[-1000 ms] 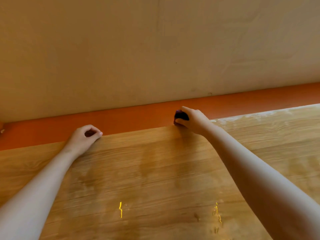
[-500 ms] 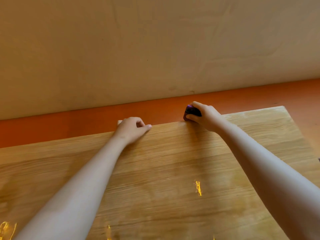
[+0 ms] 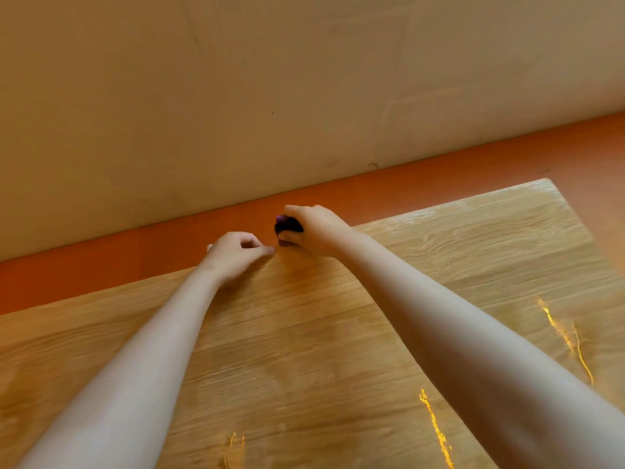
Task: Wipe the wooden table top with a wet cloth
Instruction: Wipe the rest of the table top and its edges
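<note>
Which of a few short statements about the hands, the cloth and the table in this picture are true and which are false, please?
1. The right hand grips a dark cloth at the far edge of the table. True.
2. The left hand rests at the table's near edge. False: it is at the far edge, close beside the right hand.
3. The cloth is white. False: it looks dark purple.
4. The table's far right corner is in view. True.
</note>
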Motion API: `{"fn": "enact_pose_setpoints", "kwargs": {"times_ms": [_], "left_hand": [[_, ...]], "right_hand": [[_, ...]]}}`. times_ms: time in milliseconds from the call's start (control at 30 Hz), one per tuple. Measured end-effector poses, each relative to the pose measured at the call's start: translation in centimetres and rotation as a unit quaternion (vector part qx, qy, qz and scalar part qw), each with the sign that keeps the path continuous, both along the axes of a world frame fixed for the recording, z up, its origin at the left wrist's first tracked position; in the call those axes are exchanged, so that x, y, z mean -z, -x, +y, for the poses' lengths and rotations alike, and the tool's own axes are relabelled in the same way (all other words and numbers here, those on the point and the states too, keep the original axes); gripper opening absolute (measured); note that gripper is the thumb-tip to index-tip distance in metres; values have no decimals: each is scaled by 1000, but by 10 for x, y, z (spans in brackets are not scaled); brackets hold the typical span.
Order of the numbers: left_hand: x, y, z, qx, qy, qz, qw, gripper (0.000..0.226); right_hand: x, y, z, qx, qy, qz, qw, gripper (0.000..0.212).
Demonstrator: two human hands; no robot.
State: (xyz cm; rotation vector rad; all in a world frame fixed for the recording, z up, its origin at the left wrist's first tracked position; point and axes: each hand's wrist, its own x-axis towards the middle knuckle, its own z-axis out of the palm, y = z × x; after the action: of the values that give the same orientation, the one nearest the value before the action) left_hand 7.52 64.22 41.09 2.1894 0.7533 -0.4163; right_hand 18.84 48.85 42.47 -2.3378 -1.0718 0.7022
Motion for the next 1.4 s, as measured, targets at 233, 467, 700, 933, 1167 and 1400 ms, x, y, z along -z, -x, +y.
{"fn": "enact_pose_setpoints", "kwargs": {"times_ms": [233,467,700,933,1167,1400], "left_hand": [[4,-1,-1,1,-13,-38,999,25],[6,1,-5,23,-34,-73,996,24],[4,4,-8,35,-39,-80,995,24],[-2,6,-10,40,-41,-59,997,21],[-35,-33,-76,-7,-77,-220,972,12],[-16,-125,-193,91,-79,-185,975,13]], "right_hand": [[-11,-61,-107,141,48,-28,988,28],[-16,-44,-95,159,67,-72,982,27],[-6,2,-21,74,40,-71,994,16],[-9,-22,-58,91,30,-45,994,28],[-5,-64,-118,104,5,-42,994,28],[-2,-123,-206,137,-12,-42,990,24]]}}
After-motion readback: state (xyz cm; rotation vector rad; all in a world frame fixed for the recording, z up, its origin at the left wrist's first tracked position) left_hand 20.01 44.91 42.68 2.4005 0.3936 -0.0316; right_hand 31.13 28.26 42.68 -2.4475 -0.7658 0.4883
